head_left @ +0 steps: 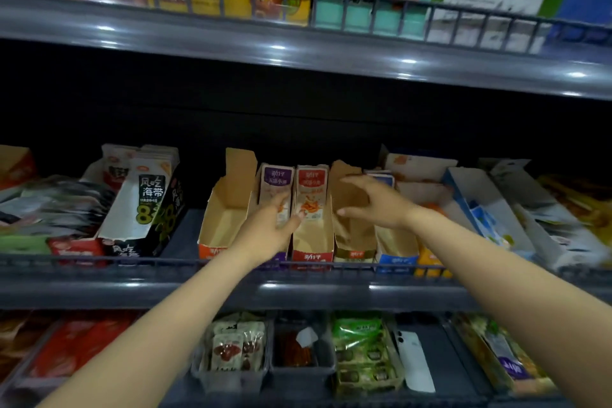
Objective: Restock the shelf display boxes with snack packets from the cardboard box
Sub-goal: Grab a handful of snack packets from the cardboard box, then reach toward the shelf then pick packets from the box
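Several narrow cardboard display boxes stand side by side on the middle shelf (298, 288). The orange-fronted box (225, 222) at the left holds nothing. Beside it, purple-topped packets (276, 189) stand in the purple box, and my left hand (268, 228) reaches into that box with its fingers against them. Red-topped packets (311, 192) fill the back of the red-fronted box (313, 242). My right hand (374, 202) hovers with spread, relaxed fingers over the brown box (351, 242), holding nothing. A blue-fronted box (395, 255) follows on the right. The supply carton is out of view.
A wire rail (132, 263) runs along the shelf front. Black-and-white seaweed boxes (145, 205) stand at the left, tilted white and blue boxes (490, 209) at the right. The upper shelf (298, 53) overhangs closely. Below are bins of packets and a white phone (414, 361).
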Motion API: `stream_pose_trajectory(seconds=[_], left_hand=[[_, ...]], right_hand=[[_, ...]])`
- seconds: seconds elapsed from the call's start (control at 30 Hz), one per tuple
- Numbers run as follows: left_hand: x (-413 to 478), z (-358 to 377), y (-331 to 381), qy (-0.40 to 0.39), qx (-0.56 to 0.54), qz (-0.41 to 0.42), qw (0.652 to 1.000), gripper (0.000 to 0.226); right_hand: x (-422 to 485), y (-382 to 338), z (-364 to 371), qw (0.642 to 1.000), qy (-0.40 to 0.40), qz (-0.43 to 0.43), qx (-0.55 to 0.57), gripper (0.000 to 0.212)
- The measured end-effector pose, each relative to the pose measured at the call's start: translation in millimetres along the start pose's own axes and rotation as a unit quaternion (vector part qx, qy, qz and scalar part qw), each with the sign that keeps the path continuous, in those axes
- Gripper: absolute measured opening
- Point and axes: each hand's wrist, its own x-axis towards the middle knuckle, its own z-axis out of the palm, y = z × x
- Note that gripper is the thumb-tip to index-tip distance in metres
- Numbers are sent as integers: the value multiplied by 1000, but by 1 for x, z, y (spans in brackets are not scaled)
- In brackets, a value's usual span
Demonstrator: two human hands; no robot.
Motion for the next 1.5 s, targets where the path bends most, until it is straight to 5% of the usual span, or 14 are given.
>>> stream_pose_trajectory(seconds=[0.47, 0.67, 1.0, 1.5], left_hand=[[-148, 31, -54, -100, 183, 63, 976, 64], [-197, 69, -122, -181, 225, -19, 957, 66], [-244, 125, -203, -311, 287, -164, 891, 68], [-269, 206, -277, -363, 167, -334, 854, 57]], right_hand=[[-166, 20, 115, 999, -47, -28, -4, 71], [-201, 46, 200, 990, -131, 5, -50, 76], [-231, 86, 319, 964, -239, 111, 24, 75], [-251, 119, 446, 883, -281, 287, 243, 61]])
